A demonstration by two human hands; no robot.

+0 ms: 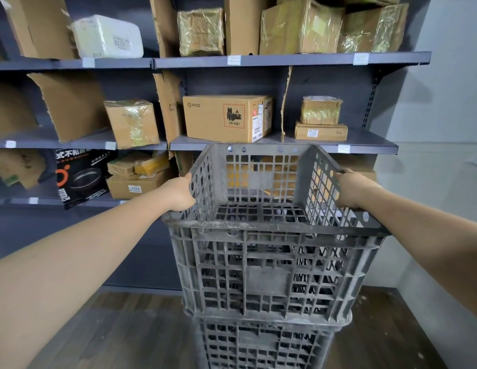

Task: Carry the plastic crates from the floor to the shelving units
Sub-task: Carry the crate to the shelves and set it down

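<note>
While a second crate (264,344) sits beneath it on the wooden floor (120,336), both hands, left hand (179,194) and right hand (353,189), grip the side rims of the grey plastic crate (272,262) between them; beyond the hands, shelving (285,59) holds cardboard boxes (226,118).

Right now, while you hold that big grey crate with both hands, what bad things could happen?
1. The top crate seems to sit in a second crate below. If they stick, the lower one might lift too and then drop.
2. The left hand and right hand grip only the side rims, so it could tip.
3. The PICO box and small boxes already fill the shelf behind, so the crate might knock them.
</note>
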